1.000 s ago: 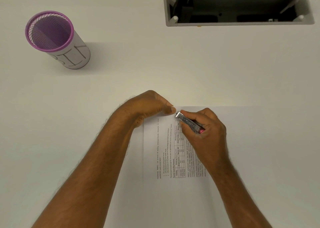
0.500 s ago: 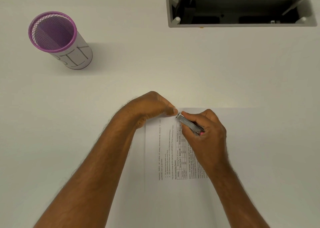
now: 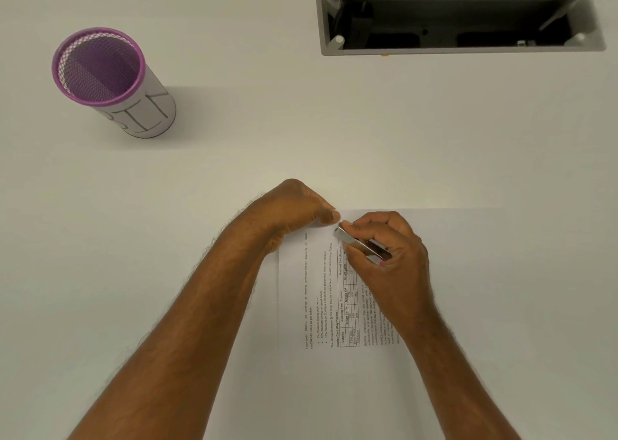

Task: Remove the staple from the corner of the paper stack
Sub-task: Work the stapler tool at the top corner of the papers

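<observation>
A printed paper stack [image 3: 321, 306] lies on the white table, text running sideways. My left hand [image 3: 297, 209] is curled over its far left corner, fingertips pressing the paper down. My right hand [image 3: 391, 252] grips a small silver metal tool [image 3: 363, 245] with a pink end, its tip touching the paper right beside my left fingertips. The staple itself is hidden under the fingers and the tool tip.
A purple mesh cup [image 3: 110, 78] with a white paper wrap stands at the far left. A recessed open cable box [image 3: 461, 18] sits in the table at the far right. A second white sheet [image 3: 468, 272] extends right under my right hand.
Both hands stay at the corner. The tool has tilted slightly and its tip sits a little closer to my left fingertips.
</observation>
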